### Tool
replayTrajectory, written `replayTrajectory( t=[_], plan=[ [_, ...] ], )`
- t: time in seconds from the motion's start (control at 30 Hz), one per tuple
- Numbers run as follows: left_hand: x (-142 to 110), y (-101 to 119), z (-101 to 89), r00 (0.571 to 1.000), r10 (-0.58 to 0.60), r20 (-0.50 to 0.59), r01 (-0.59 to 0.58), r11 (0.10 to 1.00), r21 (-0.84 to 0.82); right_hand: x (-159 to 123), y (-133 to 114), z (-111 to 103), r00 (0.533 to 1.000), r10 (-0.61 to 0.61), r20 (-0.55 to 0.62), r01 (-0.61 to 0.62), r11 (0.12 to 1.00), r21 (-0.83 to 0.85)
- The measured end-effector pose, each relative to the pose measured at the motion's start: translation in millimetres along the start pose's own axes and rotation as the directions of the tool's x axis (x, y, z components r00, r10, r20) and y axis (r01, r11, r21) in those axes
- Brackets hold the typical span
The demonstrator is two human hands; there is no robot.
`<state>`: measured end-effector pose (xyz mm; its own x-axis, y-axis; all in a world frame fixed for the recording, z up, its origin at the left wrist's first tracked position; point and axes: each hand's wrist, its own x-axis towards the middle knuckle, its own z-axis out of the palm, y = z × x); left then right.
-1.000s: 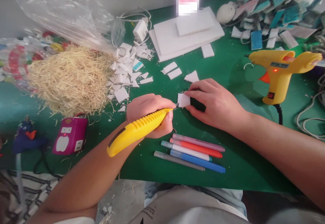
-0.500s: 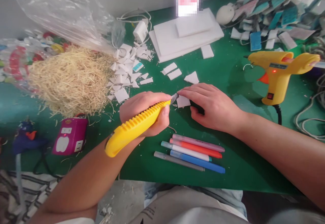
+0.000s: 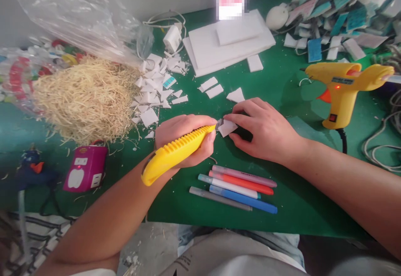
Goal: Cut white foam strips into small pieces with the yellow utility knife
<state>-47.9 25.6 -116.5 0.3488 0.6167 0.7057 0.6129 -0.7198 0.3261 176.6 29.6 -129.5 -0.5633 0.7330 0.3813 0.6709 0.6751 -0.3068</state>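
My left hand [image 3: 188,138] is wrapped round a yellow box cutter [image 3: 177,153], thumb along its side near the front. The cutter's short blade [image 3: 219,122] points right and meets the left edge of a small white foam-board piece [image 3: 227,128]. My right hand [image 3: 261,130] grips this piece, its fingertips at the top edge and its thumb at the lower right. Behind the hands lie a white offcut [image 3: 235,95] and two small white strips [image 3: 214,91].
Several markers [image 3: 238,188] lie in front of me. A yellow glue gun [image 3: 341,88] stands at the right with its light on. White scraps [image 3: 153,88] and a straw heap [image 3: 84,96] are at the left, stacked white boards [image 3: 232,42] at the back, a purple power adapter [image 3: 85,168] at front left.
My left hand has moved a little right with the box cutter. The foam-board piece has turned and shifted slightly right, and my right thumb has come up to its edge.
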Motion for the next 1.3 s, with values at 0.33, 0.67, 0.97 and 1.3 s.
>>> replayTrajectory(
  t=[0.33,0.67,0.97,1.3],
  plan=[
    [6.8,7.1,-7.5,0.986,-0.011,0.165,0.006,1.000,0.029,0.4,3.0,1.8,1.000,0.024,0.006,-0.024,0.999,0.033],
    [5.4,6.8,-5.0,0.987,-0.004,0.160,0.004,1.000,0.003,0.3,4.3,2.0,0.998,0.047,0.028,-0.049,0.997,0.062],
    [5.1,6.7,-5.8,0.985,-0.006,0.173,0.003,1.000,0.014,1.1,2.8,1.2,0.997,0.066,0.036,-0.069,0.995,0.066],
    [7.0,5.4,-6.4,0.984,0.081,0.162,-0.081,0.997,-0.002,0.2,5.0,1.4,1.000,0.018,0.019,-0.019,0.999,0.038]
  ],
)
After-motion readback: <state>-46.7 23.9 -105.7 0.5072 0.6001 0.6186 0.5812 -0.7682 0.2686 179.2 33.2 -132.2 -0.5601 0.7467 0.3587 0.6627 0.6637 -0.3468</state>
